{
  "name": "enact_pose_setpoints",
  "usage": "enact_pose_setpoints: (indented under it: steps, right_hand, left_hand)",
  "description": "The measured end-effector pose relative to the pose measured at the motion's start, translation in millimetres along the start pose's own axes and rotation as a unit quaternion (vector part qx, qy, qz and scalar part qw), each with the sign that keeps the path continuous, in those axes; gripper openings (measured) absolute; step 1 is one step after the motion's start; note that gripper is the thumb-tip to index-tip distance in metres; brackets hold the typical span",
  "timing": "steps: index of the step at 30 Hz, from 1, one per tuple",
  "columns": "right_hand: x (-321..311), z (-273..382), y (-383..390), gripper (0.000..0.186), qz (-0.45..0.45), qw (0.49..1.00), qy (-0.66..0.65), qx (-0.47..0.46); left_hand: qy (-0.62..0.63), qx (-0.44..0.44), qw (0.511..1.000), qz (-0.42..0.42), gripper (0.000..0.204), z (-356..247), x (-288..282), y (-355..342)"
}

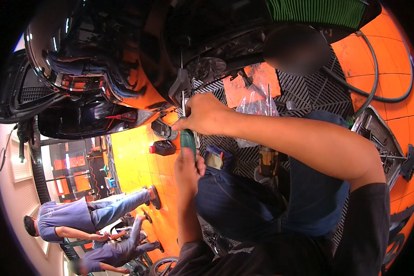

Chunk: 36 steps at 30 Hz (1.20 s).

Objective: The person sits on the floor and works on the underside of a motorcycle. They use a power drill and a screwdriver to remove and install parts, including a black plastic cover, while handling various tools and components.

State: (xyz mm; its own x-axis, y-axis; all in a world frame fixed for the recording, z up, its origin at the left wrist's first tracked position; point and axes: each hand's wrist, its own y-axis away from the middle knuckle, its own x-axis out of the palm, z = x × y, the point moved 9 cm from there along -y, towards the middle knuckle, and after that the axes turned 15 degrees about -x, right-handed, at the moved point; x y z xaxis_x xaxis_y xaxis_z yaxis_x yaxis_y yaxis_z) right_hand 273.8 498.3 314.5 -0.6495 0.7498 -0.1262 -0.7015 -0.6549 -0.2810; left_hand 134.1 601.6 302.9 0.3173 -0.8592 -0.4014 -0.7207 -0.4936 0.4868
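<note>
The person's dark shirt (271, 257) is nearest, a pale mark on it too small to read. The left hand (187, 172) is wrapped around the butt of a green-handled tool (187, 140); the right hand (207, 112) grips higher, where metal shaft meets handle. The tool runs between both, shaft toward glossy black bodywork (119, 50). Beyond, a red-capped dark bottle (164, 147) is on the orange floor (135, 156), a clear bag (255, 108) on the black mat (313, 92).

No lettering or numbers can be read here.
</note>
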Motion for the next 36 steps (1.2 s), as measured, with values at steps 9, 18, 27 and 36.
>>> enact_pose_setpoints:
  steps: [9, 18, 27, 36]
  right_hand:
    - [8.0, -6.4, -6.3, 0.051, 0.015, 0.999, -0.037, -0.007]
    - [-5.0, -0.6, -12.3, 0.056, 0.040, 0.997, 0.060, -0.010]
    - [-0.5, -2.4, -6.3, 0.054, 0.019, 0.999, -0.028, -0.009]
    - [-5.8, 0.2, -10.4, 0.053, 0.020, 1.000, 0.004, -0.023]
  left_hand:
    - [-0.155, -0.015, 0.982, -0.102, 0.049, -3.6, -25.0, -2.2]
    - [0.157, -0.169, 0.967, 0.111, 0.052, 13.6, 7.1, 0.9]
    - [-0.059, -0.055, 0.997, -0.017, 0.040, 0.0, -8.9, -7.5]
    - [0.289, -0.179, 0.915, 0.220, 0.051, 12.0, 32.7, 5.9]
